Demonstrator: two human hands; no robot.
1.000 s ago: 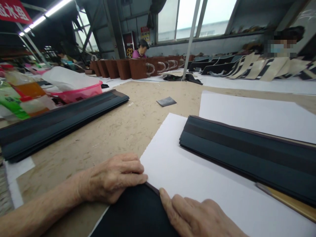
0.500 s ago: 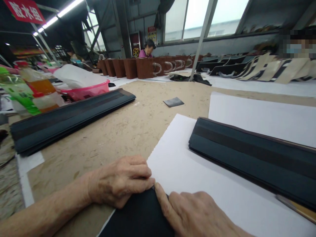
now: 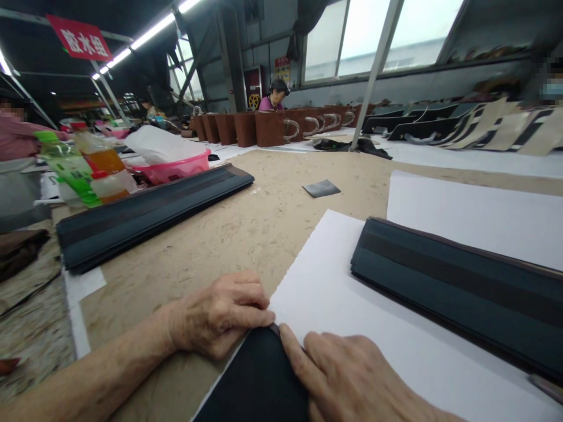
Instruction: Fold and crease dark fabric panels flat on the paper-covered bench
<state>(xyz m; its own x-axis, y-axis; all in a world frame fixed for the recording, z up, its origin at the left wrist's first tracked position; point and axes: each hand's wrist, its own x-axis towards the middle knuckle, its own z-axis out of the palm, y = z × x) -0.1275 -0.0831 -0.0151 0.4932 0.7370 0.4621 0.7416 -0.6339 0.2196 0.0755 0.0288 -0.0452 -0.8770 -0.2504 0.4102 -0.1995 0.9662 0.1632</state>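
A dark, flat leather-like piece [image 3: 264, 375] lies in front of me at the bottom of the view, its near end cut off by the frame. My left hand [image 3: 222, 313] is closed at its far edge, thumb and curled fingers pinching the corner. Opposite it, my right hand [image 3: 352, 369] has the forefinger laid along the right edge, its tip close to the left thumb, with the other fingers curled. A short folded strip of the edge shows between both fingertips. White paper [image 3: 308, 281] lies beneath the piece.
Stacks of dark strips lie at left [image 3: 153, 214] and right [image 3: 457, 281]. A small grey patch [image 3: 321, 188] rests on the tan table. Bottles [image 3: 103, 152] and a pink basin [image 3: 176, 170] stand at left. Brown bags [image 3: 270, 129] line the back, a co-worker [image 3: 272, 102] behind them.
The view has turned left, shifting the surroundings rightward. My left hand has drawn slightly back from the corner, and more of the folded edge shows between my fingertips.
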